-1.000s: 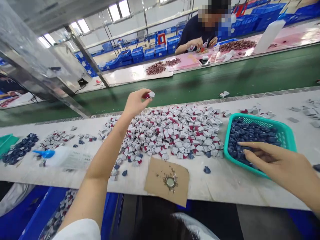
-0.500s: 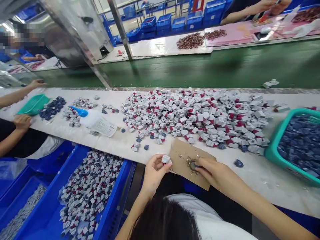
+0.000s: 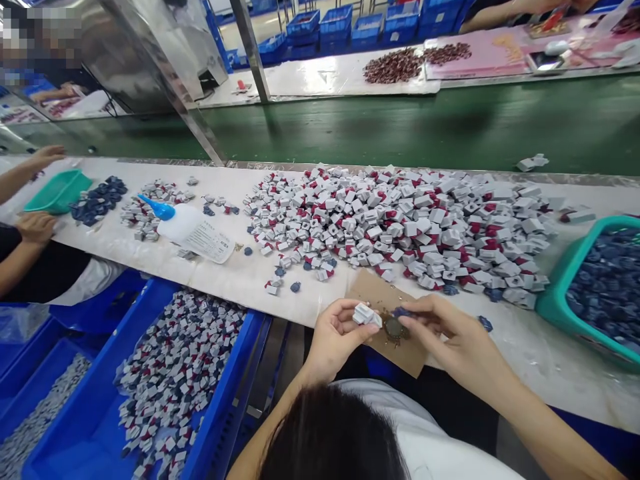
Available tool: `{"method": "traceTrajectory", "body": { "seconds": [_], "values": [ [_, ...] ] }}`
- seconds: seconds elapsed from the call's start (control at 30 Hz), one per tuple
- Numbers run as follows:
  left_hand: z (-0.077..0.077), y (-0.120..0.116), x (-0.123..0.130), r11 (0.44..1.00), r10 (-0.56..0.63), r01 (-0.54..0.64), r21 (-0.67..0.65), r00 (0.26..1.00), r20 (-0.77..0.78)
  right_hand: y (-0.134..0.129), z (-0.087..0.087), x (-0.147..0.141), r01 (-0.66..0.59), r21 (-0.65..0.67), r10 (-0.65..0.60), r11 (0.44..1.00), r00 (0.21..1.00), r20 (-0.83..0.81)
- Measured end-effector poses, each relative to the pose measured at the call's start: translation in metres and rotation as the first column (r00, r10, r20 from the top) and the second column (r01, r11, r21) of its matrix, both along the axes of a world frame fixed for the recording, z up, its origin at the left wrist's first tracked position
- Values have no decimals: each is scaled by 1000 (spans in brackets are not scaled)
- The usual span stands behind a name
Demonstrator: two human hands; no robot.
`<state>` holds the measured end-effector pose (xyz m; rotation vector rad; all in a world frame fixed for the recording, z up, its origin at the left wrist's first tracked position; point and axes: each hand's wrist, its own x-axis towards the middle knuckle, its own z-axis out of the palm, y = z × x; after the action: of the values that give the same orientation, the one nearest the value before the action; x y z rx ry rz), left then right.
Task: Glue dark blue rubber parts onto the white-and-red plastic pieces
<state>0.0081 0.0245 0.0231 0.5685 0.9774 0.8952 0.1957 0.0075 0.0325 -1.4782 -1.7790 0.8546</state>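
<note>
My left hand (image 3: 337, 337) pinches a small light-grey plastic block (image 3: 367, 315) between thumb and fingers. Close to it on the right, my right hand (image 3: 445, 327) grips a small dark blue piece (image 3: 401, 312) at its fingertips. The two pieces are near each other but apart. Beneath the hands lies a brown cardboard sheet (image 3: 407, 360) at the table edge. A small round dark dish (image 3: 395, 327) with brownish residue around it sits on the cardboard, partly behind my right fingers.
A large heap of grey-and-red blocks (image 3: 400, 227) spreads behind the cardboard. A teal basket (image 3: 560, 300) of blue pieces stands right. A white bottle (image 3: 200, 237) lies left, above a blue bin (image 3: 145, 347) of blocks. A co-worker's hand (image 3: 37, 227) is at far left.
My right hand has drawn back from the round dish, and the blue piece now shows in its fingers. My left hand has moved right with the grey block, which is turned differently.
</note>
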Motion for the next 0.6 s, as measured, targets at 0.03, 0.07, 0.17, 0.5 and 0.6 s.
{"method": "traceTrajectory", "body": {
  "seconds": [0.03, 0.07, 0.17, 0.5, 0.6],
  "values": [
    [1, 0, 1, 1000, 4, -4, 3, 1000, 11, -1, 6, -3, 52, 34, -49, 998, 996, -70],
    [3, -1, 2, 1000, 5, -5, 7, 1000, 23, -1, 11, -5, 79, 62, -72, 995, 991, -114],
    [7, -2, 5, 1000, 5, -6, 26, 999, 52, -3, 21, -10, 50, 107, -38, 993, 993, -111],
    [9, -6, 5, 982, -31, 38, 186, 999, -38, -5, 32, -7, -126, 118, 126, 985, 992, 6],
    [12, -8, 4, 962, -72, 100, 255, 990, -118, -4, 37, -4, -226, 72, 224, 972, 974, 38]
  ]
}}
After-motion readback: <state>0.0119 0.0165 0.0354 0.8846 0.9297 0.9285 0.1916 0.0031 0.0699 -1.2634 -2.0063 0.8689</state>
